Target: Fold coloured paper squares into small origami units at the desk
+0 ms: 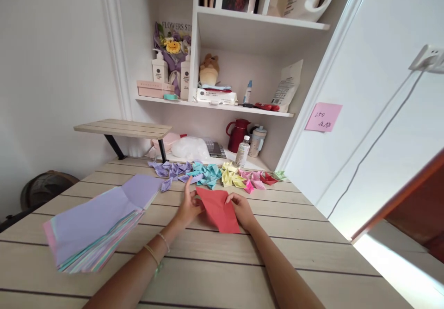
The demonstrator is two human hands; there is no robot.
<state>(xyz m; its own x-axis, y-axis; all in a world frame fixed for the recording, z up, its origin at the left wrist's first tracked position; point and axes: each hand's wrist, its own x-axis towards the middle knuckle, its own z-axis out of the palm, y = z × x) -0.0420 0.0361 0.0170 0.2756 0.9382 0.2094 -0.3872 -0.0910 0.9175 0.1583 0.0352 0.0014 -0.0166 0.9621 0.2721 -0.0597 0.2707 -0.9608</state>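
Observation:
A red sheet of paper (219,209) lies folded on the wooden table (305,253) in front of me. My left hand (188,207) pinches its left edge, with the forefinger pointing up and away. My right hand (243,208) grips the right edge, fingers curled on the paper. Just beyond the sheet runs a row of small folded paper figures (211,175) in purple, teal, yellow, pink and red.
A thick stack of pastel paper sheets (100,223), lilac on top, sits at the left. A small bottle (242,151), a red jug (237,134), and a plastic bag (190,148) stand at the table's back. White shelves (222,106) above hold bottles and a plush toy.

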